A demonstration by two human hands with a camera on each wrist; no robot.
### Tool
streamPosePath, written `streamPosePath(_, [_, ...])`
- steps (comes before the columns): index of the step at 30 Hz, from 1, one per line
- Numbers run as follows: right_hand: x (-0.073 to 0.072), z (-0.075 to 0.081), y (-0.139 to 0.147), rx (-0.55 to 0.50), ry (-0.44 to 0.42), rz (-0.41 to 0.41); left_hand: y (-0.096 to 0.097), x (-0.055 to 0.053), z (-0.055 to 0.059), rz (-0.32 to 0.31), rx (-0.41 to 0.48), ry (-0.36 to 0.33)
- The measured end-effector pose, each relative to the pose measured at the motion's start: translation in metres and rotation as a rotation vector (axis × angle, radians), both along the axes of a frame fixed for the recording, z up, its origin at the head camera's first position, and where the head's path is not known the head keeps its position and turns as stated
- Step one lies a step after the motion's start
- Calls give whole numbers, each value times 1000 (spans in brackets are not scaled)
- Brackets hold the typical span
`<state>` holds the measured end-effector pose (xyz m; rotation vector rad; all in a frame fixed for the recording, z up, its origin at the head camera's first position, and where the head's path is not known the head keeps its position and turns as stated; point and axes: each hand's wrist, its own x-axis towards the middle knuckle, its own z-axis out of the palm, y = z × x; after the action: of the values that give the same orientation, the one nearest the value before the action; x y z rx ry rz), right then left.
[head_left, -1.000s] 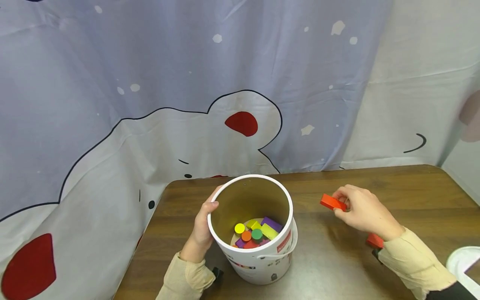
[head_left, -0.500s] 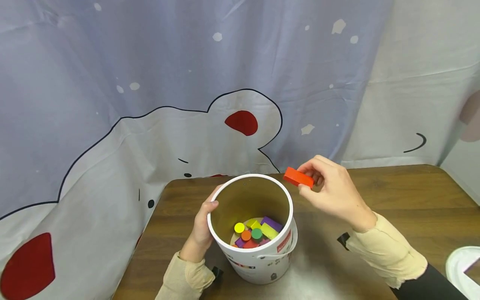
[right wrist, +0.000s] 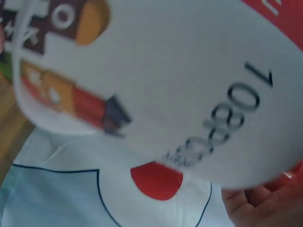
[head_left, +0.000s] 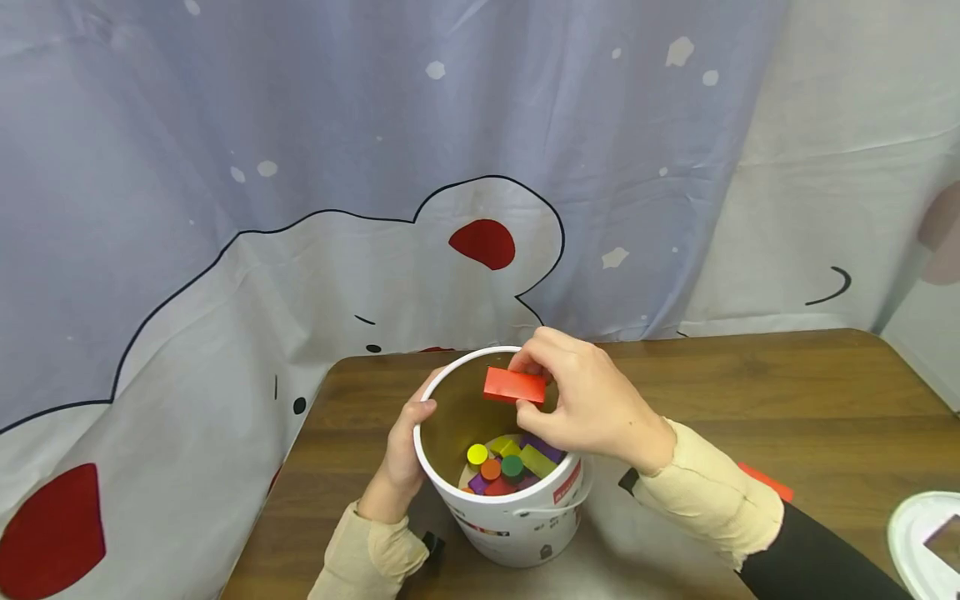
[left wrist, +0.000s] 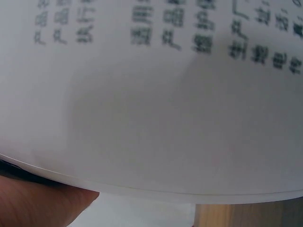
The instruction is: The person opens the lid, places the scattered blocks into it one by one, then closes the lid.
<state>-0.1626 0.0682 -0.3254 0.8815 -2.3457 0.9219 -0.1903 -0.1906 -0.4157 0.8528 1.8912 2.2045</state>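
Note:
A white bucket (head_left: 510, 533) with a thin handle stands on the wooden table, tilted toward the camera. Inside lie several coloured blocks, among them a yellow cylinder (head_left: 477, 455), a green cylinder (head_left: 512, 467) and an orange cylinder (head_left: 491, 470). My left hand (head_left: 401, 450) grips the bucket's left side, thumb over the rim; the other fingers are hidden behind it. Above the bucket's opening, my right hand (head_left: 588, 400) pinches a red rectangular block (head_left: 513, 385) between thumb and fingers. The bucket wall (left wrist: 142, 118) fills most of the left wrist view.
Another red block (head_left: 765, 481) lies on the table (head_left: 750, 392), partly covered by the right sleeve. At the right edge is a white ring-shaped lid (head_left: 903, 542). A patterned curtain (head_left: 337, 125) hangs behind the table's far edge.
My right hand has carried the red block leftward from the table's right side, rising first, to over the bucket. The left hand and bucket have stayed in place.

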Motion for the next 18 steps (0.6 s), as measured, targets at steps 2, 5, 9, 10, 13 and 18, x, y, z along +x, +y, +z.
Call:
streamPosePath(2, [0,0,-5,38,-19,5,-1,-2,-3,-2,4,-6])
streamPosePath(5, [-1,1,-12,93,-49,13,-1,-4,-5,8,4,-35])
streamPosePath(9, [-4,1,-20,176,-73,15,1,-4,-5,19,-3,-66])
streamPosePath(10, [-4,1,-21,206,-72,13,1,-3,-5,21,-4,-69])
streamPosePath(13, [-5,1,-24,296,-56,11,2,-3,-4,22,-6,-64])
streamPosePath(18, [-5,1,-25,391,-41,-1,3,0,1,7,2,-44])
